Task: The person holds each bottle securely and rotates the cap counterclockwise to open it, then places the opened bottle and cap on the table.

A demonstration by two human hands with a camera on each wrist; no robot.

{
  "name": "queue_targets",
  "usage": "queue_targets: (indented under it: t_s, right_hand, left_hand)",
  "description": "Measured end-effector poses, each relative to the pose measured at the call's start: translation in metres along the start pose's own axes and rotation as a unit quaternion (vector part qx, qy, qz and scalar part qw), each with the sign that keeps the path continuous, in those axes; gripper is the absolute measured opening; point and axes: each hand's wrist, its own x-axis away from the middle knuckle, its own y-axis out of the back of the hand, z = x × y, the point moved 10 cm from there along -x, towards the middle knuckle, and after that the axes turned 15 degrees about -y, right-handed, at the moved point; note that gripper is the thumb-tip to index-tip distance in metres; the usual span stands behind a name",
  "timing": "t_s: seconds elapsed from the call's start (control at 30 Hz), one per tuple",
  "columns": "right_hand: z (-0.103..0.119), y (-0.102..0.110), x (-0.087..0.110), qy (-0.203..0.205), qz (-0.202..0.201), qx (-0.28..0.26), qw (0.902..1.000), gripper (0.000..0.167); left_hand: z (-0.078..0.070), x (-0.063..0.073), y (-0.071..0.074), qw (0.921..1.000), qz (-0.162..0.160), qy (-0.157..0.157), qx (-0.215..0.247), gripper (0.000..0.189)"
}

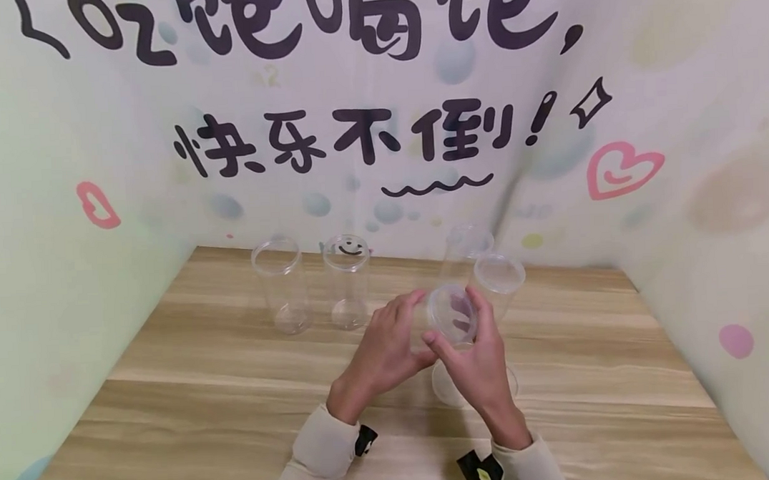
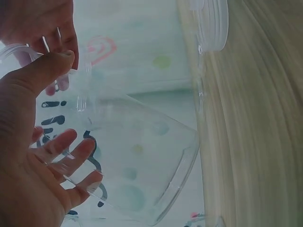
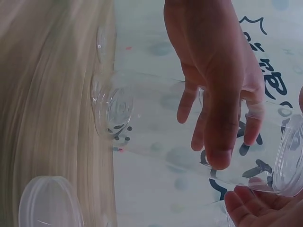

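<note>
Both hands hold a tall clear plastic jar (image 1: 451, 316), tilted and raised above the table. My left hand (image 1: 389, 347) curls round its body, thumb on one side and fingers on the other. At the top rim (image 3: 289, 156), the thumb and fingers of my right hand (image 1: 478, 361) grip the edge. Whether a separate lid sits there I cannot tell. Below the right hand lies a translucent round lid (image 1: 445, 384), partly hidden by that hand; it also appears at the lower left of the right wrist view.
Two clear jars, one far left (image 1: 280, 287) and one beside it (image 1: 348, 288), stand upright on the wooden table (image 1: 237, 404). Behind the hands stand a jar with a whitish rim (image 1: 500, 274) and another clear jar (image 1: 468, 243). A printed wall (image 1: 280, 209) borders the back.
</note>
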Motion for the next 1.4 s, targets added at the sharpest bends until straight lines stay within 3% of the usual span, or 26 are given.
queue_targets:
  t_s: [0.23, 0.6, 0.93, 1.4]
  right_hand:
    - [-0.003, 0.004, 0.000, -0.003, -0.002, 0.009, 0.9999, 0.079]
    - [0.004, 0.001, 0.002, 0.011, 0.070, 0.007, 0.9975, 0.076]
    - [0.008, 0.005, 0.003, 0.030, 0.076, 0.043, 0.9957, 0.082]
    - [0.012, 0.010, 0.002, 0.063, 0.115, 0.086, 0.9876, 0.081]
  left_hand:
    - [-0.006, 0.000, -0.001, 0.9994, -0.003, -0.031, -0.013, 0.082]
    - [-0.004, 0.002, -0.003, 0.9963, 0.030, -0.035, 0.072, 0.085]
    - [-0.002, 0.003, -0.004, 0.9957, 0.053, -0.039, 0.065, 0.085]
    - [-0.002, 0.004, -0.005, 0.9951, 0.064, -0.043, 0.062, 0.088]
